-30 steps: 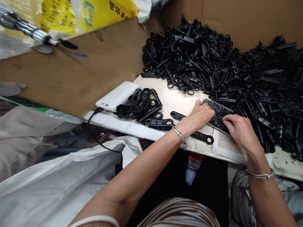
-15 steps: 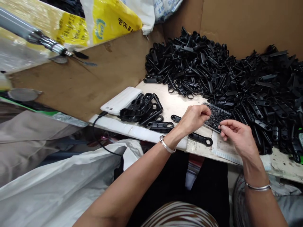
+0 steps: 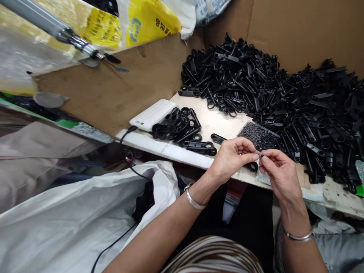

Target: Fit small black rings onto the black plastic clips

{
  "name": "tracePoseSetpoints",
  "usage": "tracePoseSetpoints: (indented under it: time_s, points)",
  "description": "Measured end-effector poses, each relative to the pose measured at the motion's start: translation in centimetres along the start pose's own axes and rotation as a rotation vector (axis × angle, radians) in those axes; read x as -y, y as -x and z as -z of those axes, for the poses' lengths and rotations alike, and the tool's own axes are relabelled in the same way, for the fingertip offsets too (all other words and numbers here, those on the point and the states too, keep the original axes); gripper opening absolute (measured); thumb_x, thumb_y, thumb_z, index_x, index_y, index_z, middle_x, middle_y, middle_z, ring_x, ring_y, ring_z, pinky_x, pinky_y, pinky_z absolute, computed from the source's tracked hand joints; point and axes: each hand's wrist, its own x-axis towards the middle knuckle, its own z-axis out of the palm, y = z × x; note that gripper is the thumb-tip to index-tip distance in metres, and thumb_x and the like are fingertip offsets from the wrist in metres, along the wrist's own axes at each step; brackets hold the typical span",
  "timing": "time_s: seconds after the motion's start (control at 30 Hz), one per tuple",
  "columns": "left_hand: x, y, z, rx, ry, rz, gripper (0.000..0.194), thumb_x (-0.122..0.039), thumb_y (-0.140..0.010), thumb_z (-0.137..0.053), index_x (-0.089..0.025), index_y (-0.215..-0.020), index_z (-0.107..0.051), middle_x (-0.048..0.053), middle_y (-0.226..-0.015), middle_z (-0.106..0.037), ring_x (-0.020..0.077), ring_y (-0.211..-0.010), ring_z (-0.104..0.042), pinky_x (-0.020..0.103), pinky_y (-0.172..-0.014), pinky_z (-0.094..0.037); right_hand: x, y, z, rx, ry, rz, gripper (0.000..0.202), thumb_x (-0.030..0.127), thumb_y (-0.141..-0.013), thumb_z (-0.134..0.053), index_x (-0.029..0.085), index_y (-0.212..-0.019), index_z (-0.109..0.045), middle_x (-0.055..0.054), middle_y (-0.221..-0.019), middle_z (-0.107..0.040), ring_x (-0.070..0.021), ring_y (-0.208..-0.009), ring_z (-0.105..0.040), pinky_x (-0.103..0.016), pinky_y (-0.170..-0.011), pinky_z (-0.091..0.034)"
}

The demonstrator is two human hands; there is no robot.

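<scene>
My left hand (image 3: 234, 157) and my right hand (image 3: 280, 170) meet fingertip to fingertip above the table's front edge. Each is pinched closed, and whatever lies between the fingertips is too small to name. Just behind them is a shallow clear tray (image 3: 257, 136) full of tiny dark pieces. One long black plastic part (image 3: 218, 138) lies left of the tray. Another black part (image 3: 252, 166) is mostly hidden beneath my left hand.
A large heap of black parts (image 3: 241, 76) fills the back and right of the table. At the left are a white power bank (image 3: 153, 113) with a cable and a smaller pile (image 3: 178, 127). An electric screwdriver (image 3: 82, 43) hangs at upper left.
My hands have come together at the fingertips, away from the tray, so more of the tray shows. The whole view has shifted slightly, with the surroundings now further right.
</scene>
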Motion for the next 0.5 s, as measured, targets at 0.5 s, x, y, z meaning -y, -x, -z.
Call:
tracePoseSetpoints:
  time_s: [0.5]
  points:
    - [1.2,0.7,-0.2,-0.003,0.105,0.053,0.026,-0.019,-0.055,-0.085,-0.012,-0.07,-0.064,0.0,-0.068,-0.067,0.0106,-0.064,-0.063,0.025,-0.068,-0.053,-1.0,0.7,0.7,-0.02,0.199,0.129,0.012,0.027,-0.076,-0.078,0.021,-0.085,-0.072,-0.001,-0.084,-0.069,-0.0151,-0.071,-0.063,-0.028,-0.071,-0.052]
